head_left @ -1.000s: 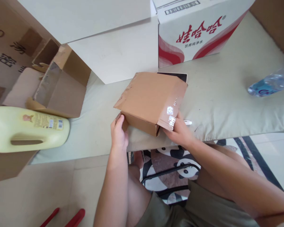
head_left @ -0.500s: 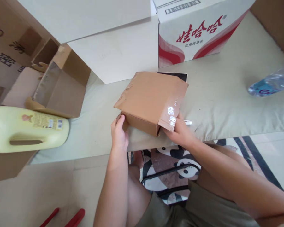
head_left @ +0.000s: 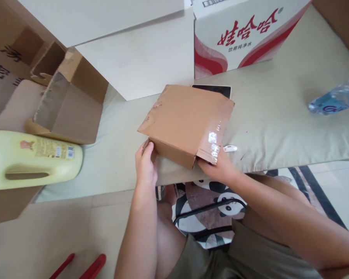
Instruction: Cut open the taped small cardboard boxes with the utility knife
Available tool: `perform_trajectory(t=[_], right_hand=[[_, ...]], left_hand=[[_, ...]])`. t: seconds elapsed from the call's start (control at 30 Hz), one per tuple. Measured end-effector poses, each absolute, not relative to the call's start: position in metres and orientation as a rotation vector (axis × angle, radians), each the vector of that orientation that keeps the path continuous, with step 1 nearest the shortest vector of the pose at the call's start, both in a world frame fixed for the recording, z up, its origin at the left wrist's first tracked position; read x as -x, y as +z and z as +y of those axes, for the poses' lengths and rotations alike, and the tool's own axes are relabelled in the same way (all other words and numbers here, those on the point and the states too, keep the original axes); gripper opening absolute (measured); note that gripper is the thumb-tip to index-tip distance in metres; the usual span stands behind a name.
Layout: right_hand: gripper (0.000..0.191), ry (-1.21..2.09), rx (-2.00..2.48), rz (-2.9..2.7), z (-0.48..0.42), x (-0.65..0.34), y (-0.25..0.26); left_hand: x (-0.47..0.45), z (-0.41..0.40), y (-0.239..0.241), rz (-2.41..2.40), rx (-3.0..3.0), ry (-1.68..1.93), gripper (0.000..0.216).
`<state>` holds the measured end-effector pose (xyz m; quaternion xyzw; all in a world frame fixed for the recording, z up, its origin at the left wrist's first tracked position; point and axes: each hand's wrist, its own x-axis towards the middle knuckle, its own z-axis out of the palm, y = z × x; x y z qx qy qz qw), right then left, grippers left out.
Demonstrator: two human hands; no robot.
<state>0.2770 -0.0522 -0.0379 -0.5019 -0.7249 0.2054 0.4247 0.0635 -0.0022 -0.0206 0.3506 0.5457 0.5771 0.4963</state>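
Note:
A flat brown cardboard box [head_left: 186, 120] lies between my hands, near the front edge of the cloth-covered surface. Its side flaps stick out to the left and right, and shiny clear tape shows on the right one. My left hand [head_left: 145, 164] grips the box's front left corner, thumb on top of a folded piece of card. At the front right corner, my right hand [head_left: 218, 164] is closed on the box with its fingers partly hidden beneath the taped flap. Close to that hand lies a small white object [head_left: 230, 148]. Behind the box, a dark flat device with a white rim [head_left: 215, 91] is partly covered.
White cartons [head_left: 151, 58] and a red-and-white water carton [head_left: 244, 42] stand at the back. On the left are an open cardboard box [head_left: 78, 104] and a yellow jug [head_left: 46, 155]. A plastic bottle [head_left: 334, 100] lies at right. Red handles [head_left: 94, 267] show on the floor.
The view has shifted slightly. My right hand has slid a little lower along the box's right flap, its fingers now more under it. My left hand keeps its hold.

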Motion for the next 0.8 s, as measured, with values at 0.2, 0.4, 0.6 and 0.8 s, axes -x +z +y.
perform_trajectory(t=[0.2, 0.4, 0.6, 0.8], right_hand=[[0.036, 0.447, 1.258, -1.835, -0.053, -0.276, -0.046], [0.037, 0.46, 1.226, -1.837, -0.053, -0.279, -0.048], [0.039, 0.42, 1.254, -1.842, -0.054, -0.277, -0.05], [0.036, 0.426, 1.278, -1.863, -0.054, -0.277, -0.051]], left_hand=[[-0.063, 0.001, -0.023, 1.341, -0.856, 1.388, 0.027], [-0.063, 0.001, -0.024, 1.322, -0.83, 1.413, 0.028], [-0.062, 0.0, -0.025, 1.32, -0.864, 1.4, 0.027], [-0.062, 0.001, -0.025, 1.338, -0.888, 1.392, 0.025]])
